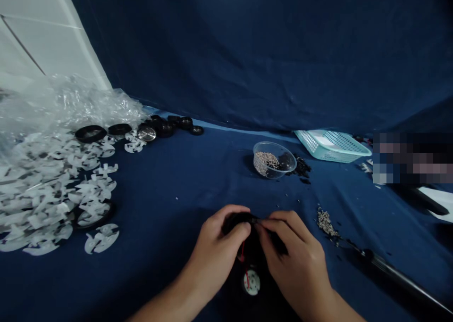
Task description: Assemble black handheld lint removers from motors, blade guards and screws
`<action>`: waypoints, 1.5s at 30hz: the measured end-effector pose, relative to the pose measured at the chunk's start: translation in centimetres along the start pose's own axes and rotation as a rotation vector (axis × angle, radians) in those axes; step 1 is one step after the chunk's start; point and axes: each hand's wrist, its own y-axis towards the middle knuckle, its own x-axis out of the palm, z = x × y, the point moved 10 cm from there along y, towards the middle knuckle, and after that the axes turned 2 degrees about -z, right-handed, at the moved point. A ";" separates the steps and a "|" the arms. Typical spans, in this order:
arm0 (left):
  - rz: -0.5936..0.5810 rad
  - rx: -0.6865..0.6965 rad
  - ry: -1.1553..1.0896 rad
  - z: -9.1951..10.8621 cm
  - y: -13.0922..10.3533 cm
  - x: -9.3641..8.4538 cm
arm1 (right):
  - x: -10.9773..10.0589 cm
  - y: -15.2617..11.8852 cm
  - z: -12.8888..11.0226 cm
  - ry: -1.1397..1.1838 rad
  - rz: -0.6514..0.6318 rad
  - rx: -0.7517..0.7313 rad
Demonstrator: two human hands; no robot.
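My left hand (214, 249) is closed around a black rounded plastic part (233, 222), with the thumb pressed on its near side. At the right end of that part, the fingertips of my right hand (297, 258) are pinched together on a small dark piece, too dim to make out. Below the hands, a small round motor (252, 283) with a pale, perforated face hangs or lies with a red wire (242, 251) leading up towards the black part. Deep shadow hides what is under the palms.
White plastic parts (46, 190) pile up on the left, beside clear plastic bags (71, 103) and black rings (90, 133). A clear bowl (274, 171) holds screws. Loose screws (326, 222) lie near an electric screwdriver (399, 275). A turquoise basket (339, 154) stands far right, near a pixelated area.
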 end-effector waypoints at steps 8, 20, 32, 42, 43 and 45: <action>0.034 -0.002 -0.013 0.1 0.1 -0.2 | 0.5 -0.1 0.6 -0.035 -0.057 0.043; 0.029 0.037 -0.016 0.8 -0.1 -0.3 | 1.0 0.1 0.3 -0.071 -0.128 0.034; 0.017 -0.050 -0.004 -0.2 -0.1 -0.1 | 1.5 0.1 0.4 -0.042 -0.180 0.060; 0.029 -0.045 -0.011 -0.4 -0.1 -0.3 | 0.8 0.1 -0.1 -0.120 -0.176 0.015; 0.030 -0.045 -0.017 -0.4 -0.1 -0.3 | 0.7 0.1 -0.1 -0.134 -0.170 0.007; 0.027 -0.033 -0.023 -0.4 0.0 -0.3 | 0.6 0.2 -0.3 -0.153 -0.147 -0.011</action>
